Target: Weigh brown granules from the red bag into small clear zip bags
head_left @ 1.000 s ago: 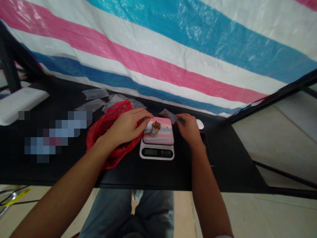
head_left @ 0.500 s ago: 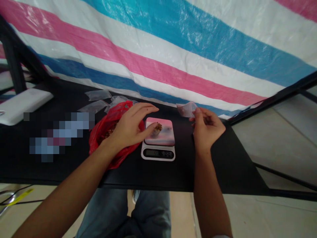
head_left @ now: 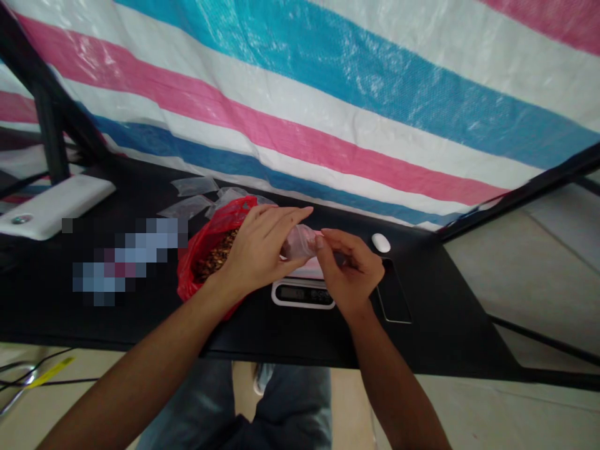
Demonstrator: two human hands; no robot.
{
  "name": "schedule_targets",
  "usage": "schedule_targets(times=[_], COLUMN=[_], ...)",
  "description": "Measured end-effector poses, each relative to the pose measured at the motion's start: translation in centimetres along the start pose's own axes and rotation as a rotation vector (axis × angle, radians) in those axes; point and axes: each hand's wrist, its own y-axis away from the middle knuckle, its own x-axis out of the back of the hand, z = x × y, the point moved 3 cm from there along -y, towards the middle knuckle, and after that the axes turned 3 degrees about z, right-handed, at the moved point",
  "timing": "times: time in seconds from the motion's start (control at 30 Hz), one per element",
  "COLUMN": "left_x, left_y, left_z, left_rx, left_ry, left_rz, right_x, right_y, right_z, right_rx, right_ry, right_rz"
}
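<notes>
**Two hands, one pouch over the scale**

We count one small clear pouch (head_left: 300, 240), gripped from both sides. Our left hand (head_left: 262, 253) closes round it and our right hand (head_left: 352, 272) pinches its edge. It hangs just above one scale (head_left: 302, 292). Nearby lie one red bag (head_left: 206, 247), one white mouse (head_left: 380, 242) and three empty pouches (head_left: 193, 185).

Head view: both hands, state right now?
Left hand: grip closed on the small clear bag, above the scale.
Right hand: closed, pinching the same bag's edge.

right hand (head_left: 351, 275) with clear bag (head_left: 300, 240) moved left; met left hand (head_left: 262, 250) above scale (head_left: 302, 292)
</notes>
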Motion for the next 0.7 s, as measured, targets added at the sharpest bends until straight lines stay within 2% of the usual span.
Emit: schedule_targets(times=[0.17,0.33,0.43,0.57,0.7], left_x=[-0.4,-0.6,0.0,0.6,0.3], left_y=[0.3,0.3,0.1,0.2,0.6], left_z=[-0.4,-1.1,-1.8,-3.3,-4.1], left_rx=[0.132,0.336,0.361,0.358,0.306], left_ry=[0.214,0.354,0.289,0.058,-0.055], left_rz=[-0.084,-0.164,-0.257,-0.472,-0.614], right_x=[-0.2,0.5,1.1,1.4,0.9], right_y=[-0.2,-0.9,-1.7,-1.8,-1.3], right_z=[0.2,1.7,3.5,5.3,5.6], right_rx=[-0.026,-0.093,-0.104,-0.063,-0.062], right_ry=[-0.015,-0.023,0.083,0.186,0.219], right_rz=[-0.012,-0.130,-0.313,-0.613,-0.743])
